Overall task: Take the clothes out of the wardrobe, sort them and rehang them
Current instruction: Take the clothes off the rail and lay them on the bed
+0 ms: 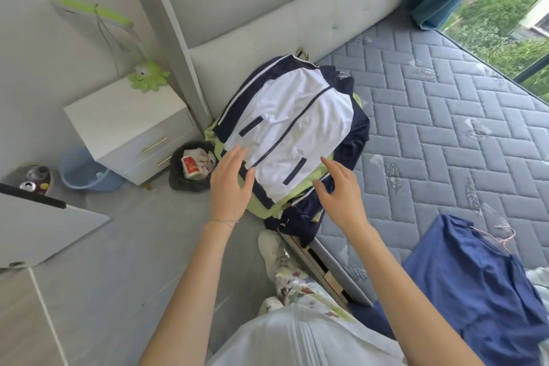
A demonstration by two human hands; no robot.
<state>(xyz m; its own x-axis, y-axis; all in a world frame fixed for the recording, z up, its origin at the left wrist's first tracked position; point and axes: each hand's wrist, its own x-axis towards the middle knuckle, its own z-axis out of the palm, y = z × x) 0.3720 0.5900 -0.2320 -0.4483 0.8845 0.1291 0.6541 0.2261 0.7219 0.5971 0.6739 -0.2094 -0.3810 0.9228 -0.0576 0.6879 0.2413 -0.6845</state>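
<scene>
Spread wide at the left grip [230, 184], straight-fingered, pinching nothing; much the same at the right grip [341, 187], loosely fanned, thumb turned inward, empty; hard to tell whether brushing cloth or just hovering over it. Right under the fingertips of both: the near hem of the white and navy jacket [291, 128], laid flat, zip side up, topping a pile on the corner of the bed [445, 128]. Peeking out beneath that hem, a lime-green garment [264, 209]; nearer still, between the two wrists, a dark navy garment [303, 217] spilling over the bed edge.

By the look of it: light, soft, floppy, perhaps a little slick; nothing stiff to lift by, so likely to sag and drag the stack if taken at one point; better pinched at both hem corners here, or at the shoulders, far from both grips.

With forearms stretched forward and down, palms facing down; a thin bracelet [222, 221] at the left wrist.

Well to the right of the right grip, a blue garment [475, 291] on a pink hanger [506, 236]; just left of the left grip, on the floor, a black bin bag [190, 181]; beyond that, a white bedside cabinet [124, 122].
</scene>
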